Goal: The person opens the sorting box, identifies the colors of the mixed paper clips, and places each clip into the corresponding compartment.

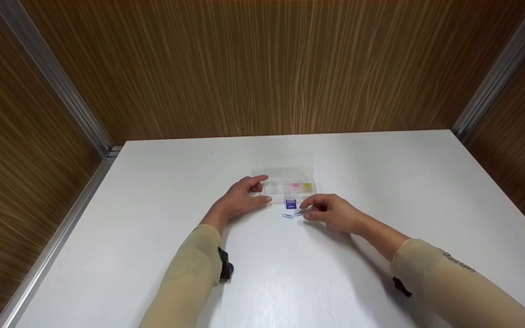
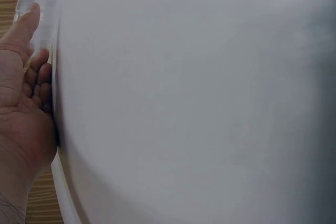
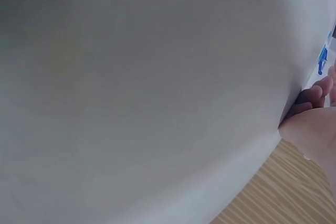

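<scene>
Clear plastic organiser box (image 1: 288, 184) sits mid-worktop (image 1: 153, 218), steadied by the left hand's (image 1: 239, 199) relaxed fingers; right hand (image 1: 331, 212) pinches a paper clip (image 1: 298, 213) just before it; best lifted cleanly, the box held firm.

The table (image 1: 381, 182) lay bare to left, right and near side — open passage there. At centre the box (image 1: 287, 182), blue clip (image 1: 290, 204) and paperclips (image 1: 288, 216) crowded together between left hand (image 1: 239, 198) and right hand (image 1: 333, 212). Wood walls (image 1: 267, 68) closed the far side.
</scene>
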`<state>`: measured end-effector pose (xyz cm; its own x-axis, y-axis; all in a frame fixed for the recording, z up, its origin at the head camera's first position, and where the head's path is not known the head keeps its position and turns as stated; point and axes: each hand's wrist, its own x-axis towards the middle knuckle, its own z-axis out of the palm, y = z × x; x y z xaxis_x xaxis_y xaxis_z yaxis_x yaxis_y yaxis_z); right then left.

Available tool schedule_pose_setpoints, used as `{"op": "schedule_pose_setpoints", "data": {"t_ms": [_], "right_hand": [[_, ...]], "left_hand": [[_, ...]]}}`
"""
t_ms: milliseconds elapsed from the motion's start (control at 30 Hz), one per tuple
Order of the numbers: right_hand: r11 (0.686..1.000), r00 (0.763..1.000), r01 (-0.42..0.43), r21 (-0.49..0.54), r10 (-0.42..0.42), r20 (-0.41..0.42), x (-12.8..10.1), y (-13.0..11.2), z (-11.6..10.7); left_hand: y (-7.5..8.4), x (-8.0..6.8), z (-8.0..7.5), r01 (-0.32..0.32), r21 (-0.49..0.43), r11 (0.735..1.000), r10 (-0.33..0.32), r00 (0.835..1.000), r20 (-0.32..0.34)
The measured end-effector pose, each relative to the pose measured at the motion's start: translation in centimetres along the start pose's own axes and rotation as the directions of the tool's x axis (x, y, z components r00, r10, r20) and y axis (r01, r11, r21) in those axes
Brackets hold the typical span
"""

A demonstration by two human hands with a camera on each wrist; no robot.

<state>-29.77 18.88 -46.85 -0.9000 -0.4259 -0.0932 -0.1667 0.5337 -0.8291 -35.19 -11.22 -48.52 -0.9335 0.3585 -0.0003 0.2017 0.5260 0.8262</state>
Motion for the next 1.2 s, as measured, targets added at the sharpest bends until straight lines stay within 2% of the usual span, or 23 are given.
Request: {"op": "schedule_pose_setpoints", "data": {"t_ms": [367, 733, 967, 1200], "right_hand": [[0.998, 1.000, 0.014, -0.064, -0.015, -0.015, -0.01, -0.09, 0.44], [0.995, 0.999, 0.017, -0.097, -0.020, -0.032, -0.10, 0.06, 0.65], [0.990, 0.999, 0.016, -0.141, -0.023, -0.047, -0.20, -0.01, 0.84], [0.986, 0.997, 0.052, -0.156, -0.060, -0.045, -0.16, -0.06, 0.84]], "left_hand": [[-0.11, 0.05, -0.23, 0.011, -0.006, 1.000, -0.010, 1.000, 0.007], [0.02, -0.13, -0.10, -0.013, -0.011, 1.000, 0.013, 1.000, 0.006], [0.15, -0.29, 0.09, 0.010, -0.020, 1.000, -0.010, 1.000, 0.009], [0.26, -0.22, 0.11, 0.033, -0.014, 0.999, -0.033, 0.999, 0.009]]}}
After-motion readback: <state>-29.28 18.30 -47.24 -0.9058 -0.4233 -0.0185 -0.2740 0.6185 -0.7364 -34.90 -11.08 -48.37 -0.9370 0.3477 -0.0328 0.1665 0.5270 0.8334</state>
